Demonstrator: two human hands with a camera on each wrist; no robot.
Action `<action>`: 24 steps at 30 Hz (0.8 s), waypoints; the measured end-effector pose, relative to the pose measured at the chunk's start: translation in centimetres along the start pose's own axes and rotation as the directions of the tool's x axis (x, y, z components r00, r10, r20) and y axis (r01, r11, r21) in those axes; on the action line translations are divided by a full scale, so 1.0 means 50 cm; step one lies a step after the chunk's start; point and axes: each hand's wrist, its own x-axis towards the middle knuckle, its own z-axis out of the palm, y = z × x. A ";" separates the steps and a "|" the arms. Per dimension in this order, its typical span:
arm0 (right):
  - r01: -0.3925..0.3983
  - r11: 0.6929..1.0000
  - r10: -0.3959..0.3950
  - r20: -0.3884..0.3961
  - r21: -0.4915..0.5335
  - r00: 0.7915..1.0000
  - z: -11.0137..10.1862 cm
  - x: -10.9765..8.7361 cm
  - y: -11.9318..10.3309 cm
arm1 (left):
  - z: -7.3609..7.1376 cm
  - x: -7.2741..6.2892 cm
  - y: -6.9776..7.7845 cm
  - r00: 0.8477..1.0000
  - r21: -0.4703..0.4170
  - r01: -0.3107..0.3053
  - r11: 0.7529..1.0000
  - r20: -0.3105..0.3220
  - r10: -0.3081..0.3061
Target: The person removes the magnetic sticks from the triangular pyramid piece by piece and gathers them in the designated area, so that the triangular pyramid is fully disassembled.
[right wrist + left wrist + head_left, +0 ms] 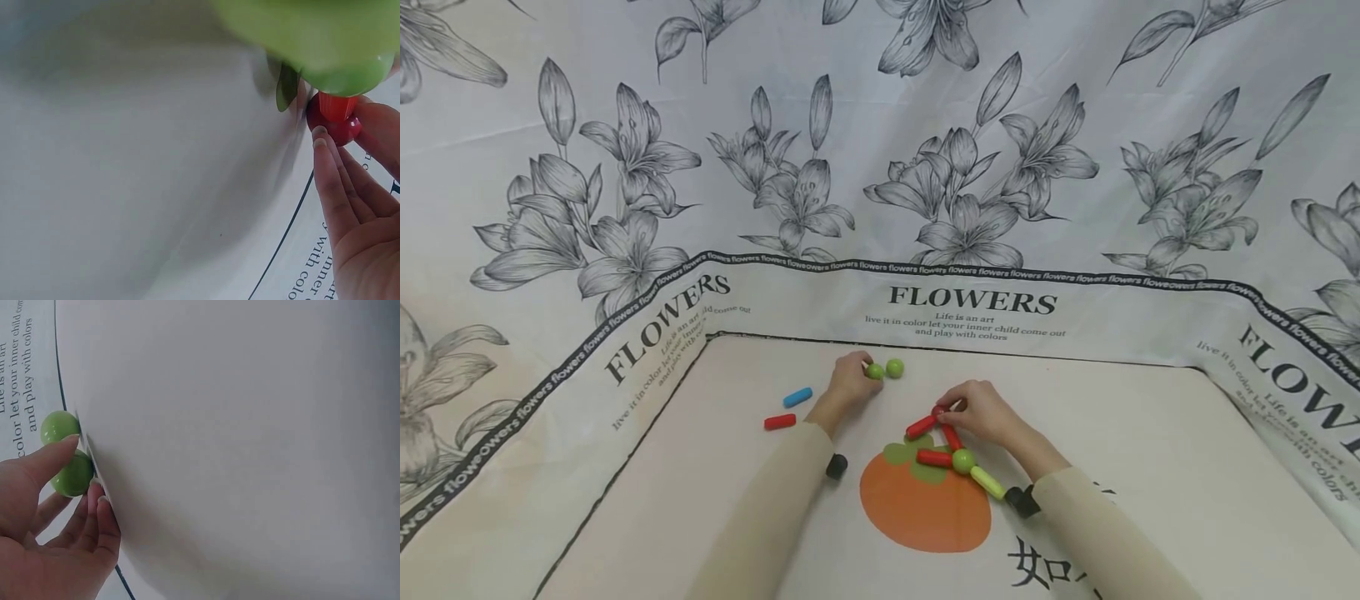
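My left hand (852, 381) is at the back of the table, its thumb and fingers pinching a green ball (74, 476). A second green ball (895, 367) sits just to the right of that one. With thumb and fingertips, my right hand (988, 414) grips a red ball (340, 130) on a joined toy frame. From this ball run two red rods; the longer-reaching rod (952, 437) leads down to a green ball (964, 461). Another red rod (935, 457) and a yellow-green rod (987, 482) branch off there. The frame lies partly over a printed orange persimmon (917, 508).
Left of my left hand lie a blue rod (797, 397) and a red rod (780, 422). Black wrist cameras (837, 466) show near both sleeves. A flower-printed cloth (970, 208) rises behind the table's back edge.
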 end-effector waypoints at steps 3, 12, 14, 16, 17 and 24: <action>-0.007 1.000 0.007 -0.006 -0.008 1.000 0.000 0.000 0.002 | -0.004 -0.006 -0.001 1.000 0.005 -0.005 1.000 0.012 0.004; -0.022 1.000 0.022 -0.003 0.003 1.000 0.001 -0.001 0.003 | -0.013 -0.022 -0.009 0.999 0.029 0.013 0.999 0.036 -0.014; -0.019 1.000 0.019 0.003 0.006 1.000 0.002 -0.001 0.003 | -0.014 -0.029 -0.008 0.999 0.046 0.016 0.999 0.044 -0.018; -0.025 1.000 0.025 0.009 0.009 1.000 0.003 -0.001 0.003 | -0.016 -0.037 -0.005 0.999 0.081 0.009 0.997 0.046 -0.012; -0.031 0.999 0.031 0.010 0.008 0.999 0.003 -0.001 0.003 | -0.018 -0.043 -0.002 0.999 0.097 -0.001 0.995 0.045 -0.004; -0.031 1.000 0.031 0.005 0.001 1.000 -0.002 0.001 0.007 | -0.013 -0.094 0.032 0.976 0.125 -0.177 0.976 0.152 0.157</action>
